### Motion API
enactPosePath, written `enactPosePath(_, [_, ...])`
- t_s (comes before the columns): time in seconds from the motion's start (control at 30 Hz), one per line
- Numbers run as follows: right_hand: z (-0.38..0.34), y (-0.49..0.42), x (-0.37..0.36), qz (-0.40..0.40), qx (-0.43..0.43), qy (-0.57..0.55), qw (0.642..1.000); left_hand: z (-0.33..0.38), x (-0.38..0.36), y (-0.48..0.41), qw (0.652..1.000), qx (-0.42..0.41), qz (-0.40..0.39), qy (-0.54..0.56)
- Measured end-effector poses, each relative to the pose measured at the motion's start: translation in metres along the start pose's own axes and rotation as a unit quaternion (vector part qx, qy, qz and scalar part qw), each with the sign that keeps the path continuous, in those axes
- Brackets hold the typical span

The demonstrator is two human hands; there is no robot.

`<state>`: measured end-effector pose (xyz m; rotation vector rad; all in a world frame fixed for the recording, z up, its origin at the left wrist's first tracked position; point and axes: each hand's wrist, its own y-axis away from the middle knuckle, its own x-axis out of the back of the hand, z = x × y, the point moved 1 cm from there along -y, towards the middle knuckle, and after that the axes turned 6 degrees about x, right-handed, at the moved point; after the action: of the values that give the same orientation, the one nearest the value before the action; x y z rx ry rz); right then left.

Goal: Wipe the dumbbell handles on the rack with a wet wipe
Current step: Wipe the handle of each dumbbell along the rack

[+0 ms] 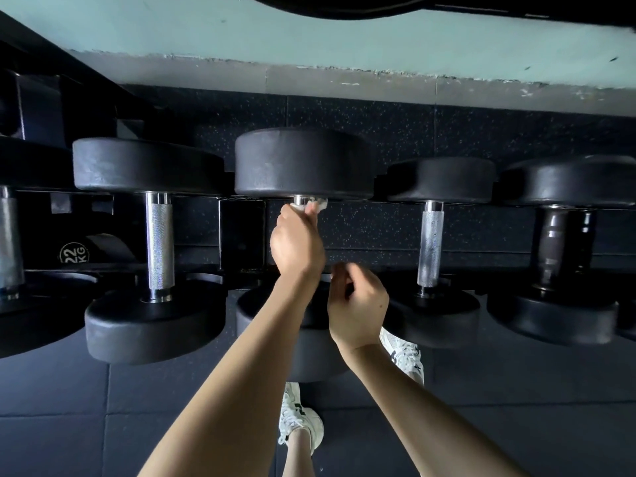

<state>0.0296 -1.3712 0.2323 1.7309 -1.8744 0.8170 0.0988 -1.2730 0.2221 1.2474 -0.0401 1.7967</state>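
Speckled black floor (378, 132), green wall (309, 36) beyond the middle dumbbell (303, 163); "22 KG" label (74, 253) to its left. Here the left hand (297, 235) grips a wet wipe (318, 203) on its handle (301, 200); the right hand (358, 304) is curled, hold unclear.

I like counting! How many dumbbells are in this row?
5 dumbbells: one cut off far left, one beside it, the middle one the left hand wipes with a wet wipe, one right of that, one dark-handled far right. Others may hide beyond.

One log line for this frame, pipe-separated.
phase: wiping | left hand: grips wet wipe round middle dumbbell handle, far end | right hand: curled by near end, grip unclear
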Motion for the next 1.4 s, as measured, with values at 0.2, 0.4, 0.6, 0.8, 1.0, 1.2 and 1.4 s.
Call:
enactPosePath(0.2, [-0.003,-0.001,0.001,0.008,0.016,0.002,1.000,-0.008,0.008,-0.011,0.967,-0.049,-0.117,0.220])
enactPosePath(0.4, [-0.004,-0.002,0.001,0.003,0.022,0.006,1.000,-0.005,0.002,-0.006,0.995,0.001,-0.077,0.069])
enactPosePath(0.6, [-0.008,-0.004,0.003,0.004,0.034,0.008,0.999,-0.028,-0.001,0.008,0.991,-0.016,-0.108,0.077])
enactPosePath(0.8, [-0.008,-0.002,0.004,-0.002,0.033,0.012,0.999,-0.033,0.002,0.007,0.987,-0.032,-0.144,0.066])
enactPosePath(1.0, [-0.005,-0.002,0.002,-0.012,0.024,0.010,1.000,-0.009,0.000,-0.012,0.986,-0.061,-0.083,0.128])
enactPosePath(1.2, [-0.007,-0.002,0.003,-0.010,0.029,0.015,0.999,-0.015,-0.003,-0.014,0.936,-0.036,-0.158,0.312])
enactPosePath(1.4, [-0.007,-0.002,0.003,-0.010,0.026,0.010,1.000,-0.027,-0.001,-0.013,0.932,-0.072,-0.210,0.286])
